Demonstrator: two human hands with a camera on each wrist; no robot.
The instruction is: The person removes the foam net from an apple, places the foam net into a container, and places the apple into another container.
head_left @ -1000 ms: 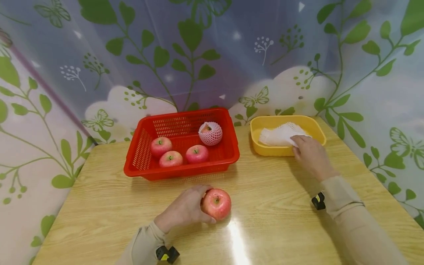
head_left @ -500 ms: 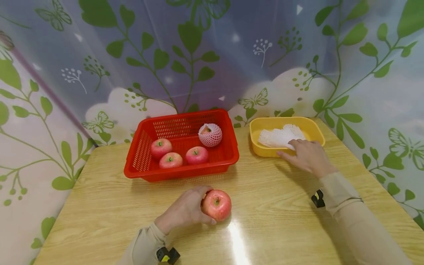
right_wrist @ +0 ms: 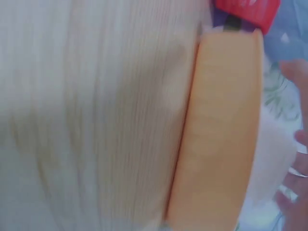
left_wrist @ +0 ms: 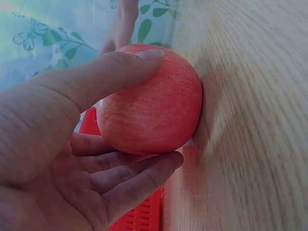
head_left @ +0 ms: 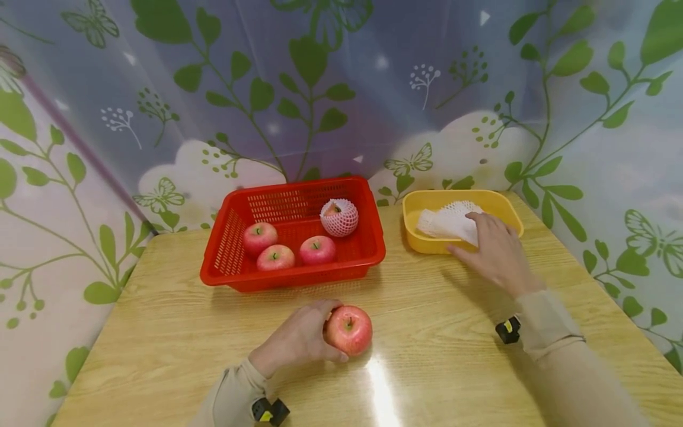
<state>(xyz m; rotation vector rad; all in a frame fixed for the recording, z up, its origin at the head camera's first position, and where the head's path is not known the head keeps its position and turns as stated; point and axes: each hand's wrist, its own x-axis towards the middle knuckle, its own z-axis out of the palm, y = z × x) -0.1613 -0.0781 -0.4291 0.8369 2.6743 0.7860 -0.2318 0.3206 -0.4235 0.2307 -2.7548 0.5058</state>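
Note:
On the table, my left hand [head_left: 299,333] holds a red apple [head_left: 349,330] from its left side. The left wrist view shows the thumb [left_wrist: 127,70] lying over the apple [left_wrist: 154,103] and the other fingers under its opposite side. My right hand [head_left: 498,252] is over the near rim of a yellow bin [head_left: 427,244], its fingers at white foam fruit nets [head_left: 448,220]. In the right wrist view, a blurred thumb and fingers [right_wrist: 298,166] stand spread apart beside the white foam net [right_wrist: 269,159], above the bin's side wall [right_wrist: 216,125].
A red slotted basket [head_left: 299,274] stands at the back left, with three bare apples [head_left: 275,257] and one apple in a pinkish foam net [head_left: 340,218] inside. A printed curtain [head_left: 373,89] rises behind the wooden table [head_left: 427,356].
My right hand has shifted slightly at the bin; its thumb has spread away from the fingers and the nets have changed shape a little. The left hand and its apple have stayed in place.

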